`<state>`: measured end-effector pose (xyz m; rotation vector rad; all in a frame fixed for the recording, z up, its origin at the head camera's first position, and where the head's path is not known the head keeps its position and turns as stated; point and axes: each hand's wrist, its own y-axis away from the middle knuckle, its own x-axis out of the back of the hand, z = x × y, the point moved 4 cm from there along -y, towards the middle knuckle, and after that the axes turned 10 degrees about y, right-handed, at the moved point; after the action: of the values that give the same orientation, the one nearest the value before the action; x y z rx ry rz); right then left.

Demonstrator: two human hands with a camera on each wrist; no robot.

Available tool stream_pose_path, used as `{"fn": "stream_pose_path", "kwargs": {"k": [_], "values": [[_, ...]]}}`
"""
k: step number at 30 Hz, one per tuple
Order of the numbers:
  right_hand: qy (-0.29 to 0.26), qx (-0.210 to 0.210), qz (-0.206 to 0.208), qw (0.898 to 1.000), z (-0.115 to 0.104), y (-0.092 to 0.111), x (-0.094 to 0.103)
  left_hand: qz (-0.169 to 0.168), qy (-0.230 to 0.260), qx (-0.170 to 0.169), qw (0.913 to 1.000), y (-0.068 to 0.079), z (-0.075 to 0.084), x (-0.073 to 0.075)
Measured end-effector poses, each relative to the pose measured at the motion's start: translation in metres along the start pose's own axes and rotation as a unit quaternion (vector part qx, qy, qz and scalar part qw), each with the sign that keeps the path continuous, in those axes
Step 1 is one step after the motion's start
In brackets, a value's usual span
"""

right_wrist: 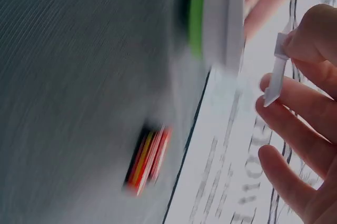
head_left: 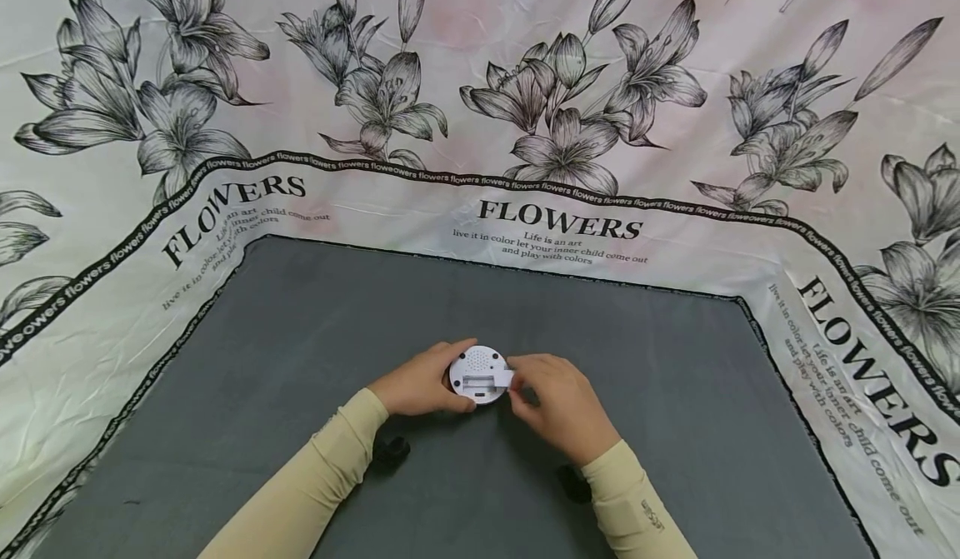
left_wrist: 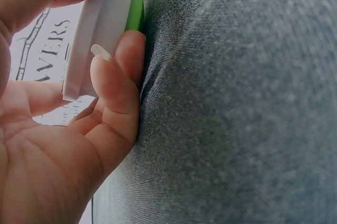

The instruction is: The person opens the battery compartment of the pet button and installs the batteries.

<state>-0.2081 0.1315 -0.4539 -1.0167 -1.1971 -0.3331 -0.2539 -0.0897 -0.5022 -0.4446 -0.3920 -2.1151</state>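
In the head view my left hand (head_left: 423, 382) grips a round white device (head_left: 474, 361) by its edge, thumb on the near side. Its back faces up, with small speaker holes and an uncovered oblong battery compartment (head_left: 478, 382). A green band (left_wrist: 135, 12) shows on its underside in the left wrist view, close against the grey cloth. My right hand (head_left: 566, 405) pinches a small white battery cover (right_wrist: 280, 66) between thumb and fingers, at the device's right side. Two slim batteries (right_wrist: 146, 160), coloured red, yellow and black, lie on the cloth in the right wrist view, blurred.
The grey tabletop (head_left: 360, 317) has a white cloth border (head_left: 390, 230) printed with flowers and lettering. Dark objects show beside the left wrist (head_left: 392, 452) and the right wrist (head_left: 573, 484). In the head view the batteries cannot be seen.
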Motion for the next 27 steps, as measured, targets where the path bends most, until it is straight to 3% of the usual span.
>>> {"fn": "stream_pose_path", "kwargs": {"k": [7,15,21,27], "values": [[0.023,-0.083,-0.041,0.995,0.043,0.039,-0.002,0.007,-0.006,0.017,0.9998,0.006,-0.006,0.003],[0.052,-0.166,-0.105,0.979,0.082,0.081,0.006,0.004,0.000,0.024,0.9997,0.005,-0.006,0.004],[0.038,-0.186,-0.152,0.970,0.090,0.086,0.012,-0.001,0.002,0.018,0.9998,0.003,-0.003,0.002],[0.034,-0.166,-0.127,0.977,0.086,0.064,0.018,-0.004,0.005,0.014,0.9999,0.000,0.003,-0.001]]}}
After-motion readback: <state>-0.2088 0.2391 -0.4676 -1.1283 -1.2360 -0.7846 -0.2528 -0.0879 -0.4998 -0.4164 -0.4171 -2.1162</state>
